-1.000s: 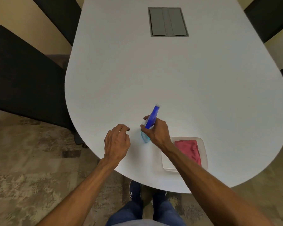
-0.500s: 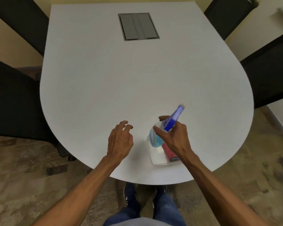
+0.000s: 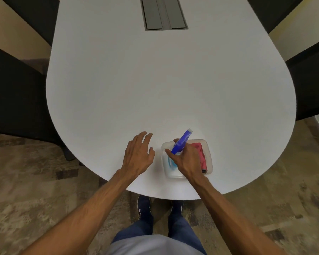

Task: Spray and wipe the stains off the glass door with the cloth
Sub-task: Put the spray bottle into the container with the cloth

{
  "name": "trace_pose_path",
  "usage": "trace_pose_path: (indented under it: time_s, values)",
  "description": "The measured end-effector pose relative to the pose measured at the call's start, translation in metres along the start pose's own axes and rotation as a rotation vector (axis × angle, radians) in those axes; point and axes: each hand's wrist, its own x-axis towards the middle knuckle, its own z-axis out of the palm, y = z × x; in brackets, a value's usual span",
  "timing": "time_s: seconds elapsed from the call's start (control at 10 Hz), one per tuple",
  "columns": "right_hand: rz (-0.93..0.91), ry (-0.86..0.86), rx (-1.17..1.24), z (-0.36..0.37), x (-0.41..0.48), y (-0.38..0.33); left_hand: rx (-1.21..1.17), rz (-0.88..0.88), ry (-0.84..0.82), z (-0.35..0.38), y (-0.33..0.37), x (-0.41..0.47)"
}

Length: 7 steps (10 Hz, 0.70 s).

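My right hand is wrapped around the neck of the spray bottle, which sits over the left part of a clear tray near the table edge closest to me. The pink cloth lies in the tray's right side, partly hidden by that hand. My left hand hovers beside the tray, fingers spread, holding nothing.
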Motion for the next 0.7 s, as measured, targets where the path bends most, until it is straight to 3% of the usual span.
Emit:
trace_pose_path:
  time_s: [0.5,0.7]
  values:
    - [-0.008,-0.074,-0.012,-0.006,0.000,0.015,0.003,-0.049,-0.034,0.001,0.017,-0.004]
    - [-0.015,-0.201,-0.053,-0.041,0.005,0.026,0.011,0.025,0.071,-0.007,0.023,-0.001]
